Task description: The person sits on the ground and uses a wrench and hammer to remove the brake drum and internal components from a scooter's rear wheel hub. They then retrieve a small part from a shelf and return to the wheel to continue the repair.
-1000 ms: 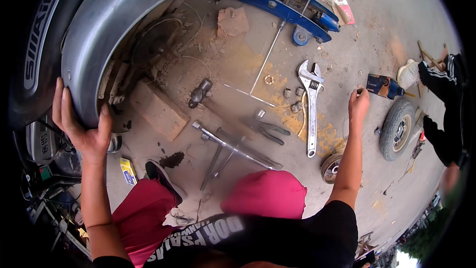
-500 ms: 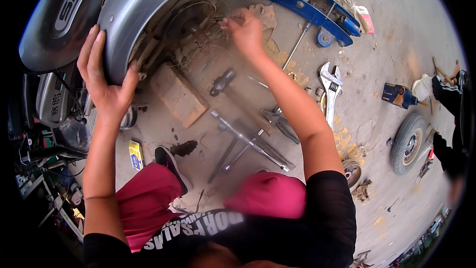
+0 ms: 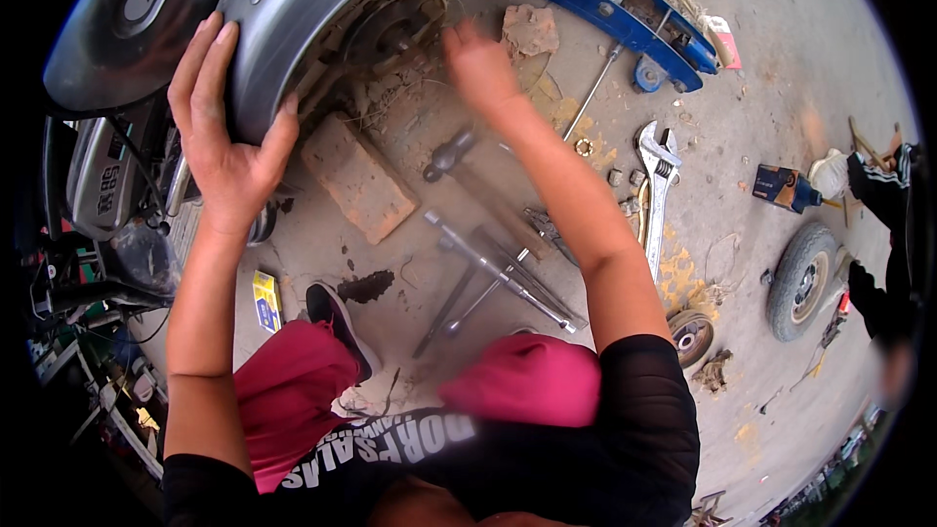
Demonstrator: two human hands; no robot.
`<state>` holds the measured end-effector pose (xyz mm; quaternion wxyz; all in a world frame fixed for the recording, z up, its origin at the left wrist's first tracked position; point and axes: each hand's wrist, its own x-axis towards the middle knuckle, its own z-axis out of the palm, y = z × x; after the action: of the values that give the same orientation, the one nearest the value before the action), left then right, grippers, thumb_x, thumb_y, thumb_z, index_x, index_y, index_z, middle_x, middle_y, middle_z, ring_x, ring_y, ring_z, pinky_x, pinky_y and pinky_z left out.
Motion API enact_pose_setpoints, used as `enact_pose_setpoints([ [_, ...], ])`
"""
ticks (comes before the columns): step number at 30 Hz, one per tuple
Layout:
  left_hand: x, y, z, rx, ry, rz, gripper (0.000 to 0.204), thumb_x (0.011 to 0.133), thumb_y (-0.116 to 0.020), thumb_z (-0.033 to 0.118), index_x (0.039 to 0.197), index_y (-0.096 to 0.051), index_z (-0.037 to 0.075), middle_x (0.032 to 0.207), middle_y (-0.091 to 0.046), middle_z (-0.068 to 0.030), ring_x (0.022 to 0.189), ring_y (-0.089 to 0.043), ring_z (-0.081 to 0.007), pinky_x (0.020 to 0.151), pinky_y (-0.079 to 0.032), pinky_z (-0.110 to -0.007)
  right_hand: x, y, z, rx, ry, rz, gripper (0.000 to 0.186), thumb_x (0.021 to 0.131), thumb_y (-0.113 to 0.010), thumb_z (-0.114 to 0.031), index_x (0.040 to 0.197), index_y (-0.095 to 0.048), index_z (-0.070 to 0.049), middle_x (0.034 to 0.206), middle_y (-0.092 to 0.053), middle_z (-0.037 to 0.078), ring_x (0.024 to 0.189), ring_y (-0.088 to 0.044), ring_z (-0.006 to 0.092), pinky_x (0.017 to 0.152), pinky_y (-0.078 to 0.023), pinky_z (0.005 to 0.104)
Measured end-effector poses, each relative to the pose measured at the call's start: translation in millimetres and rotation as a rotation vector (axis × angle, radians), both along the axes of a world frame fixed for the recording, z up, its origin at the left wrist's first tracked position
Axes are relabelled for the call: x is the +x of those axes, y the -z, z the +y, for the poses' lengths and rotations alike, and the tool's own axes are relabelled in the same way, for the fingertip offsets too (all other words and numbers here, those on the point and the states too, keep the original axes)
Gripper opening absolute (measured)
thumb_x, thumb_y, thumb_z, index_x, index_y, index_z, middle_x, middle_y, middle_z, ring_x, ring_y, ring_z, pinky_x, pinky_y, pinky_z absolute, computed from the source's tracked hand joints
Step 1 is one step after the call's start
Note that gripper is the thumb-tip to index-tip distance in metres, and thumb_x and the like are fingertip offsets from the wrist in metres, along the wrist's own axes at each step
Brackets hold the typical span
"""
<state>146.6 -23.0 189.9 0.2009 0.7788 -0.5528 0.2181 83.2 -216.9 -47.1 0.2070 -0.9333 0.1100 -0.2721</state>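
Note:
My left hand [image 3: 229, 151] grips the lower end of a grey fender [image 3: 283, 34], its fingers on the outer face and its thumb at the inner edge. Under the fender's curve a dusty round wheel hub [image 3: 395, 31] with a rim shows, partly hidden. My right hand [image 3: 478, 63] is just to the right of that hub, its fingers curled and smeared by motion. Whether it holds anything cannot be made out. Below the hub a reddish brick [image 3: 361, 179] lies on the ground, with a hammer [image 3: 478, 181] beside it.
A cross wrench [image 3: 503, 278] lies before my knees. Further right are an adjustable wrench [image 3: 658, 176], a blue floor jack [image 3: 610, 15], a small wheel [image 3: 803, 281], a brake drum [image 3: 689, 337] and a dark blue box [image 3: 781, 187]. A yellow box [image 3: 266, 301] sits by my left foot.
My right hand has drawn back slightly toward me, its fingers more curled, uncovering a broken brick piece. The left hand keeps its hold on the fender. The view has shifted a little.

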Motion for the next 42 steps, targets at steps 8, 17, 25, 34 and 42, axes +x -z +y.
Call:
enact_pose_setpoints([
  [8,2.9,1.1,-0.5,-0.037,0.014,0.001,0.066,0.068,-0.071,0.01,0.129,-0.048,0.001,0.134,-0.044,-0.0179,0.125,-0.042,-0.0326,0.104,-0.035,-0.04,4.0,9.6,25.2,0.434,0.053,-0.107,0.021,0.075,-0.064,-0.01,0.092,-0.057,0.0,0.089,-0.059,0.019,0.076,-0.061,0.0388,0.066,-0.051,0.0459],
  [17,11.7,1.8,2.8,-0.04,0.054,-0.003,0.064,0.067,-0.073,0.014,0.126,-0.051,0.001,0.132,-0.045,-0.0196,0.124,-0.043,-0.0353,0.104,-0.035,-0.042,9.7,15.8,32.1,0.706,0.076,-0.126,0.028,0.072,-0.066,-0.008,0.099,-0.063,-0.001,0.094,-0.061,0.026,0.08,-0.061,0.0412,0.071,-0.05,0.0449],
  [25,12.3,-1.8,7.3,0.035,0.027,-0.029,0.064,0.073,-0.071,0.016,0.13,-0.044,0.003,0.135,-0.042,-0.0191,0.127,-0.041,-0.0346,0.105,-0.034,-0.043,8.7,-7.0,57.4,0.887,0.102,0.013,0.022,0.074,-0.064,-0.009,0.092,-0.064,0.003,0.082,-0.063,0.025,0.075,-0.063,0.0379,0.066,-0.05,0.0409],
  [34,5.8,-0.8,1.9,0.003,0.006,-0.052,0.063,0.073,-0.069,0.013,0.131,-0.045,0.004,0.135,-0.042,-0.0166,0.126,-0.041,-0.0308,0.104,-0.036,-0.039,13.4,18.7,63.7,0.661,0.105,-0.113,0.027,0.073,-0.067,-0.012,0.095,-0.065,0.004,0.096,-0.062,0.024,0.074,-0.062,0.0381,0.066,-0.051,0.0435],
  [42,-2.1,2.9,-1.6,-0.026,-0.017,-0.042,0.062,0.073,-0.069,0.014,0.13,-0.048,0.006,0.134,-0.045,-0.0126,0.124,-0.043,-0.0275,0.103,-0.037,-0.038,19.8,18.3,74.4,0.75,0.129,-0.209,0.03,0.075,-0.063,-0.009,0.105,-0.065,-0.004,0.09,-0.062,0.024,0.075,-0.061,0.041,0.068,-0.05,0.0441],
])
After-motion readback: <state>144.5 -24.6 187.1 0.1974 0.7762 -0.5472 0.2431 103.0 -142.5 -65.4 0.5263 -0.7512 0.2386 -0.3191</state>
